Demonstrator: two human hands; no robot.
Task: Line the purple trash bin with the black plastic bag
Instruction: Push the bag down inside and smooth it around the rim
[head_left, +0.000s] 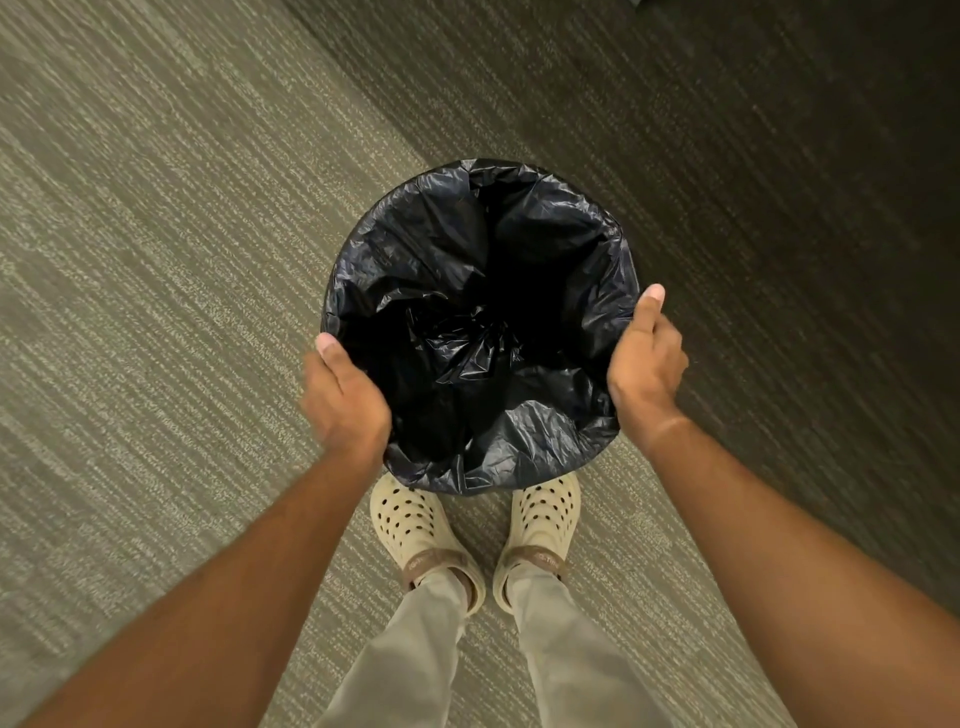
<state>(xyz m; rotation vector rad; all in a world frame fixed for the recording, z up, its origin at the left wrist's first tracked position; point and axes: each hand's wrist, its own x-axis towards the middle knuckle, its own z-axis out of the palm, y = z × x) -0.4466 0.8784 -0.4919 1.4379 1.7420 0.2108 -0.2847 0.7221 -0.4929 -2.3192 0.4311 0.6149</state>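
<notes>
Straight down from the head camera, the black plastic bag (524, 244) sat spread wide over the mouth of the bin, its crinkled film folded out over the rim all the way round, so the purple bin itself could not be seen under it. The bag's middle sagged deep into the dark hollow, bunched in glossy folds near the bottom.

The left hand (345, 395) was at the near-left edge of the rim, thumb lying along the plastic at the top and the fingers curled down round the outside, out of sight; it looked closed on the bag's edge at the rim, with a touch of motion blur on it. The right hand (647, 364) sat opposite, on the right side of the rim, thumb up and pressed to the film, fingers wrapped down the outer wall, gripping the bag there too.

The bin stood on the carpet (156, 260), a streaked grey-green weave turning darker toward the far right. Just near of it, almost touching the bag's overhang, stood two cream perforated clogs (415, 525), with pale trouser legs (415, 649) above them.
</notes>
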